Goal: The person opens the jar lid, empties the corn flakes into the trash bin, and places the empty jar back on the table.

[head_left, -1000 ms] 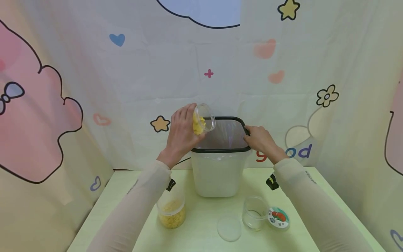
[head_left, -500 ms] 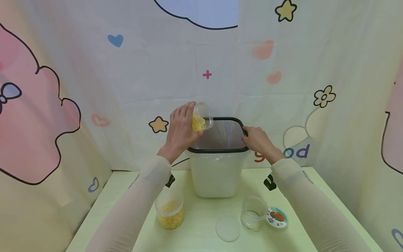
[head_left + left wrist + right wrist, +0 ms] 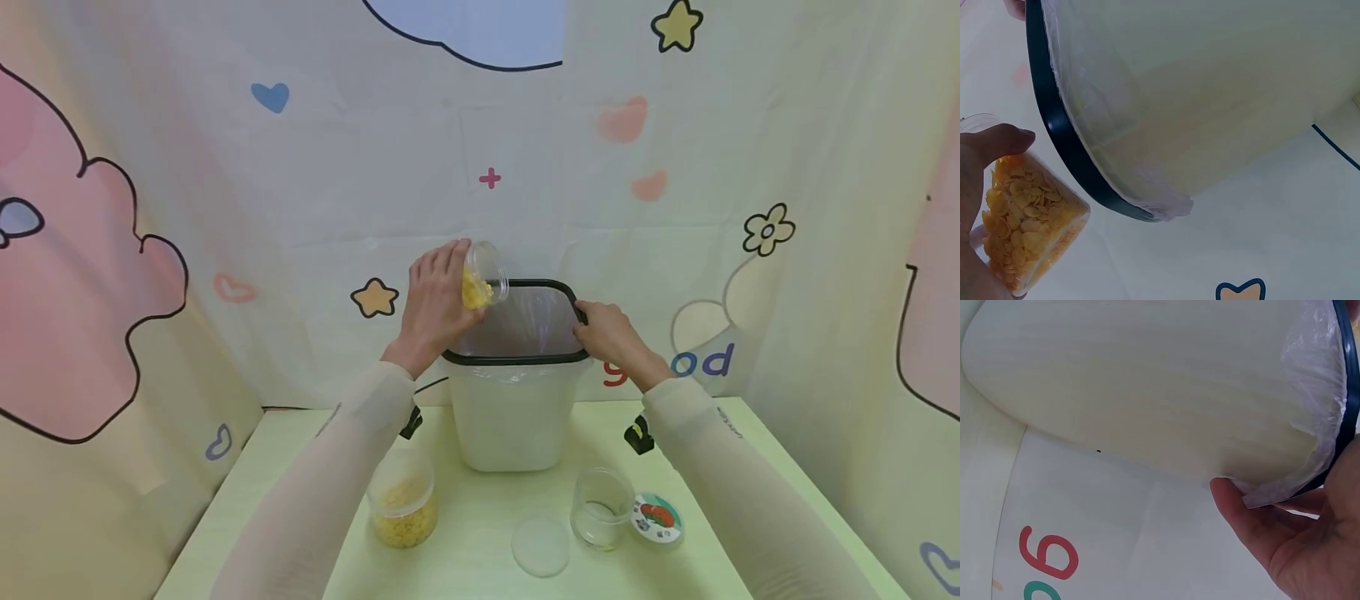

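My left hand holds a clear plastic jar tipped on its side, its open mouth over the left part of a trash bin. Yellow flakes, like cornflakes, lie in the jar, heaped along its lower side. The bin is white and upright, with a black rim and a clear bag liner folded over its edge. On the bin's right side, my right hand grips the rim, thumb outside over the liner's edge.
On the table, a clear jar of yellow flakes stands front left. A translucent disc-shaped lid, a clear jar and a round lid with a tomato picture sit front right. A printed cloth hangs behind the bin.
The head view has shifted slightly, moving the scene a little left in it. Both hands keep their holds, and the jar stays tipped over the bin with flakes inside.
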A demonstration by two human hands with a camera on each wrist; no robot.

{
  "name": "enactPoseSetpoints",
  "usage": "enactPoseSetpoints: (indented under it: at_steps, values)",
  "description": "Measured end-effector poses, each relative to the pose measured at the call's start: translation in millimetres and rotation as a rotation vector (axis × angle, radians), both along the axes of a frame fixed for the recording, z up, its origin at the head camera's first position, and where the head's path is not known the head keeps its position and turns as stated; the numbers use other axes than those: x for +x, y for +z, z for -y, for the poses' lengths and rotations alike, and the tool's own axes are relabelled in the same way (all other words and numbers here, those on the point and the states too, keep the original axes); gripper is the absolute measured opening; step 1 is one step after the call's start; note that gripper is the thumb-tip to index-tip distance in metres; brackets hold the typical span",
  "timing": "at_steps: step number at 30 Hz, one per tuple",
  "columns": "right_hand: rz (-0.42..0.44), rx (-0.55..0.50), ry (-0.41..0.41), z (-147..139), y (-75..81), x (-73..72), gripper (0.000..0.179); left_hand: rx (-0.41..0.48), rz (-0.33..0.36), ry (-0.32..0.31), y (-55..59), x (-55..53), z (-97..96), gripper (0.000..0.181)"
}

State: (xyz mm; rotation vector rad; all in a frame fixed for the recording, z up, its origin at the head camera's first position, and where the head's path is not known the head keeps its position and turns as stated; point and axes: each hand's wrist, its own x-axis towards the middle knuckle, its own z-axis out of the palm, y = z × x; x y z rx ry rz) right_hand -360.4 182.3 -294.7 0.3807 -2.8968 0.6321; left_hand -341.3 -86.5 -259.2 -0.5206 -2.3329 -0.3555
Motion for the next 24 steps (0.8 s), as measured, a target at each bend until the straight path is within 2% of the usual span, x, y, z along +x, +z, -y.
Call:
enactPoseSetpoints:
  at_steps: [14, 24]
  values:
    - [0.004, -0.037, 0.001, -0.1, -1.5, -0.1, 0.055, -0.047, -0.003, 0.043, 3.6, -5.5, -4.9, 0.09]
    - [0.008, -0.059, -0.013, 1.1, -2.0, 0.7, 0.056, -0.093, 0.0, 0.049, 6.9, -5.4, -8.1, 0.09]
